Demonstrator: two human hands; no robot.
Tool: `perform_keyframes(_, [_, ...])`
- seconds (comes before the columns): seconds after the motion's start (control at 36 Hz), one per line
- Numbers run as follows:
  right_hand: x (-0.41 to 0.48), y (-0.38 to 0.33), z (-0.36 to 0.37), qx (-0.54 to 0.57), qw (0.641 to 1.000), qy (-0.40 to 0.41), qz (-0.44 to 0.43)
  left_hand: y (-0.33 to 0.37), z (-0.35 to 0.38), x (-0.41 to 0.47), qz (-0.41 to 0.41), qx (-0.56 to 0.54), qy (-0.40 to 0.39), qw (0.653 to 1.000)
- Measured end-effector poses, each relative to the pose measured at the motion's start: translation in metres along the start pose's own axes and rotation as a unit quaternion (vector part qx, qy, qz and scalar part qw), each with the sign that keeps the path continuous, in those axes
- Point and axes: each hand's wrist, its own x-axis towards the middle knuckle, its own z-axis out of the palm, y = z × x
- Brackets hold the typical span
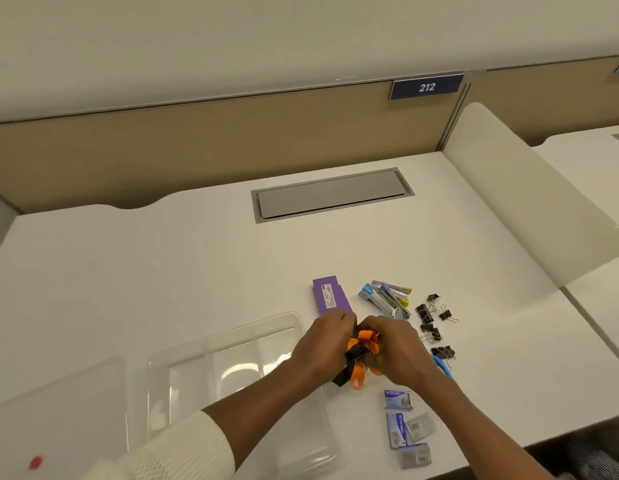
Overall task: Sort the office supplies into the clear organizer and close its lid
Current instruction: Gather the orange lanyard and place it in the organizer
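Note:
My left hand (323,341) and my right hand (394,349) meet over the desk, both gripping a bundle of orange and black lanyards (359,355) whose loose ends hang below. The clear organizer (231,344) lies open to the left, its compartments showing through. Its clear lid (65,403) rests flat further left. A purple box (330,296) lies just beyond my left hand. Staplers (387,299) with blue and yellow ends sit to its right. Black binder clips (434,323) are scattered at the right. Packs of staples (405,427) lie near the front edge.
A blue-handled item (443,367) peeks out behind my right wrist. A grey cable hatch (332,195) is set into the white desk (162,265). A rounded white divider (529,209) rises at the right; a tan partition (231,140) with sign 212 stands behind.

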Motion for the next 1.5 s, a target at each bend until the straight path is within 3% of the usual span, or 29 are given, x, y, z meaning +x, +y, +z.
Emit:
perform_keyframes(0.33, [0.000,-0.104,-0.023,0.077,0.991,0.084,-0.066,-0.055,-0.110,-0.065,-0.033,-0.078,0.120,0.989])
perform_keyframes(0.47, [0.020,-0.125,0.003,0.145,0.987,0.070,-0.026,-0.081,-0.113,-0.076,-0.088,-0.118,0.141,0.979])
perform_keyframes(0.61, [0.030,-0.120,0.036,0.142,0.987,0.069,-0.008,-0.082,-0.093,-0.077,-0.124,-0.151,0.145,0.970])
perform_keyframes(0.92, [0.010,-0.104,0.052,0.011,0.998,0.033,-0.058,-0.074,-0.048,-0.080,-0.119,-0.150,0.062,0.980])
perform_keyframes(1.11, [0.001,-0.096,0.058,-0.049,0.993,0.023,-0.103,-0.085,-0.052,-0.088,-0.041,-0.022,0.066,0.997])
perform_keyframes(1.22, [0.000,-0.093,0.071,-0.110,0.982,0.013,-0.150,-0.096,-0.048,-0.089,-0.012,0.020,0.028,0.999])
perform_keyframes(1.39, [0.002,-0.105,0.085,-0.217,0.955,0.041,-0.196,-0.098,-0.025,-0.078,0.002,-0.004,0.001,1.000])
perform_keyframes(1.5, [0.007,-0.106,0.085,-0.206,0.960,0.040,-0.186,-0.102,-0.022,-0.073,-0.006,-0.020,0.004,1.000])
